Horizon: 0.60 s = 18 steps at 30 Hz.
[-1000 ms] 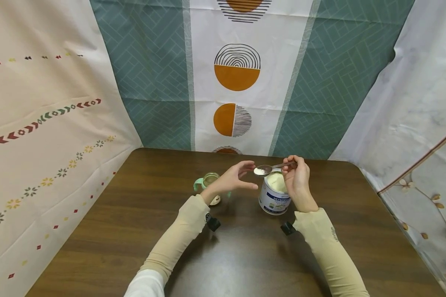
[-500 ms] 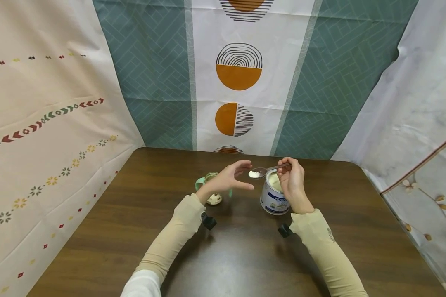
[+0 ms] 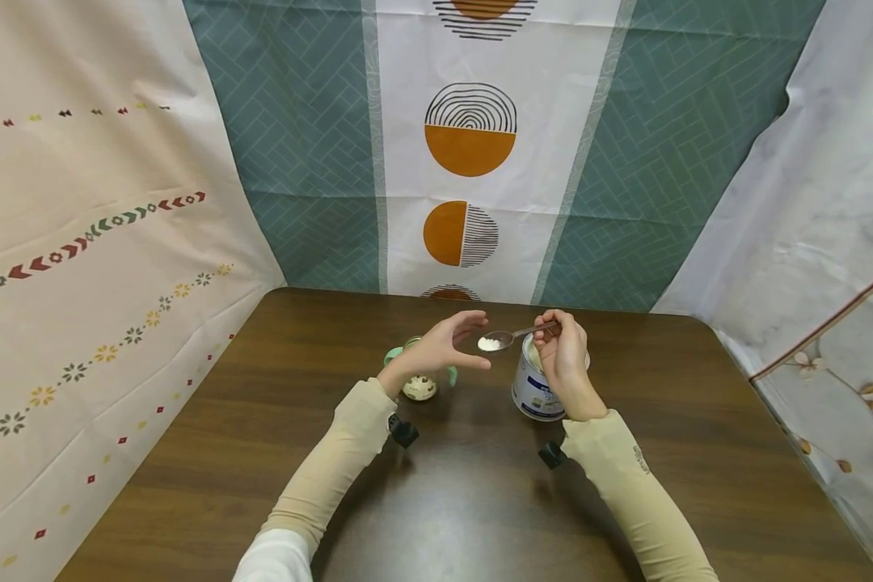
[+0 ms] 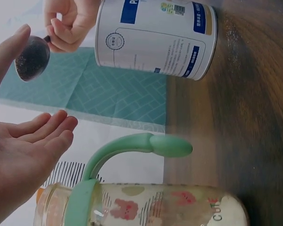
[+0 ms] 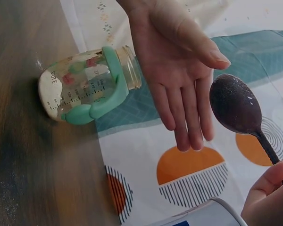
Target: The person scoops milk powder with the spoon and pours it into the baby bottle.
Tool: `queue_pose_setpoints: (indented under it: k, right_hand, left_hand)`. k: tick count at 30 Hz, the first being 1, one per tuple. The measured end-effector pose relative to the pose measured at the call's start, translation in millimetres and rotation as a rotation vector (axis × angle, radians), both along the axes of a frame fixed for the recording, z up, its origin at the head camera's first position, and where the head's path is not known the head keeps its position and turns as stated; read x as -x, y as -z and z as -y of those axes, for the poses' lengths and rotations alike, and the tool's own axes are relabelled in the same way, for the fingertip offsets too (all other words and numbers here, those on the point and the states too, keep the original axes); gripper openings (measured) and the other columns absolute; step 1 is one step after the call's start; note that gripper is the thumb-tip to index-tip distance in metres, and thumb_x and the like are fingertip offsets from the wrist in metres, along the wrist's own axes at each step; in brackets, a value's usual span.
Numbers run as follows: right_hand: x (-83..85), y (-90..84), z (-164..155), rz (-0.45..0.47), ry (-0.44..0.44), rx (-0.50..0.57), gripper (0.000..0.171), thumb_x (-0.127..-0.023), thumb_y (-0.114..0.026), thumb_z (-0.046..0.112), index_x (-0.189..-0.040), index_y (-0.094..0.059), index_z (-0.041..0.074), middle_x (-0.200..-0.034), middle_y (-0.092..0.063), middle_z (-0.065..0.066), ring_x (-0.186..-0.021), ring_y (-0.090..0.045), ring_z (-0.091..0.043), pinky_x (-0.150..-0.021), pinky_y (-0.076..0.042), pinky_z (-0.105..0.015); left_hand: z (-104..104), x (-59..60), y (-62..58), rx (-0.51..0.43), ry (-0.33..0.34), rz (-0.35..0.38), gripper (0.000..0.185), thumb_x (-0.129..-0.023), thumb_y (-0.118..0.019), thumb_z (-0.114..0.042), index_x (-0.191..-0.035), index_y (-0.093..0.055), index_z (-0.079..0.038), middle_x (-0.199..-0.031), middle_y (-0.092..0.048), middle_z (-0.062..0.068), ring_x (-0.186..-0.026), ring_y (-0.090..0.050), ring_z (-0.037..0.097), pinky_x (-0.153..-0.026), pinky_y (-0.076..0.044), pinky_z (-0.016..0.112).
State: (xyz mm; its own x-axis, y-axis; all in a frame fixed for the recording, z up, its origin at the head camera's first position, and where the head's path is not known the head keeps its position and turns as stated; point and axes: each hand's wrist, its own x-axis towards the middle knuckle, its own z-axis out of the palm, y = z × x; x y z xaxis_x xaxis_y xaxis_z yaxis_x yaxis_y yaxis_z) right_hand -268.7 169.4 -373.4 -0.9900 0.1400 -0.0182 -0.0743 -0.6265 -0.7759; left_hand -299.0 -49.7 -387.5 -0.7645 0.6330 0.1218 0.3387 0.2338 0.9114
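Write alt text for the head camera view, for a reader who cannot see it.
A right hand holds a spoon of white powder beside the open left hand, above a dark wooden table. Below them stand a powder tin and a green-handled baby bottle; patterned cloths hang behind.

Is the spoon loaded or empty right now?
Loaded: the spoon in the right hand carries a small heap of white powder in its bowl, level beside the open left hand.

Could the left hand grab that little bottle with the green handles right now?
Probably yes. The left hand is open and holds nothing, hovering just above the bottle; nothing lies between them. The spoon in the right hand sits off to the side.
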Motion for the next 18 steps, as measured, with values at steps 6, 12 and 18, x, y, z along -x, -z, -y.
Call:
queue_pose_setpoints:
  k: [6, 12, 18]
  right_hand:
    - [-0.3, 0.5, 4.5, -0.001, -0.004, -0.034, 0.037, -0.103, -0.032, 0.012, -0.076, -0.057, 0.009, -0.07, -0.06, 0.001, -0.055, -0.05, -0.006, -0.049, -0.043, -0.012]
    - [-1.4, 1.2, 8.2, 0.005, -0.01, -0.012, 0.036, -0.103, -0.033, 0.011, -0.076, -0.057, 0.008, -0.07, -0.061, 0.0, -0.055, -0.051, -0.006, -0.05, -0.045, -0.013]
    - [-1.8, 2.4, 12.4, -0.003, -0.014, -0.034, 0.037, -0.103, -0.033, 0.011, -0.076, -0.058, 0.008, -0.072, -0.062, 0.0, -0.057, -0.052, -0.007, -0.052, -0.047, -0.013]
  left_hand:
    - [5.4, -1.7, -2.0, -0.002, -0.024, 0.02, 0.082, -0.081, -0.079, -0.014, -0.148, -0.033, -0.008, -0.15, -0.041, 0.011, -0.144, -0.034, 0.026, -0.12, -0.027, 0.044]
    - [9.3, -1.0, -2.3, -0.005, -0.017, 0.04, 0.083, -0.081, -0.078, -0.009, -0.149, -0.03, -0.006, -0.153, -0.036, 0.014, -0.145, -0.03, 0.028, -0.121, -0.023, 0.046]
    - [12.5, -0.1, -2.8, -0.017, -0.017, 0.02, 0.082, -0.081, -0.075, -0.004, -0.149, -0.029, -0.002, -0.153, -0.035, 0.019, -0.145, -0.029, 0.033, -0.121, -0.021, 0.049]
